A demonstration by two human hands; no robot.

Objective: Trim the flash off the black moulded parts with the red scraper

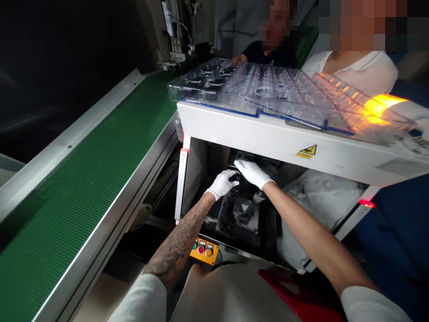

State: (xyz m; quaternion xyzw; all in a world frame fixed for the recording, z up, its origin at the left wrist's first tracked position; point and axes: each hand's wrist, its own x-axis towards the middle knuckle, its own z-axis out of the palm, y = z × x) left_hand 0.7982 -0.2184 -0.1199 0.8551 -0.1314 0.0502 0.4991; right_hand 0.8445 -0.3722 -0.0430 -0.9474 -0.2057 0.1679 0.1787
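Note:
Both hands wear white gloves and reach under the white machine top. My left hand (224,184) has its fingers curled round a small dark part (237,176) at the back of the machine's dark work area. Right beside it, my right hand (252,172) lies over the same spot with its fingers together and pointing left; what it grips, if anything, is hidden. In front of the hands sits a dark fixture with a shiny block (244,210) on it.
A green conveyor belt (90,165) runs along the left. Clear plastic trays (268,85), some holding dark parts, lie on the machine top (234,127). An orange button box (203,251) is at the front edge. Two people stand behind, near a glowing orange light (380,107).

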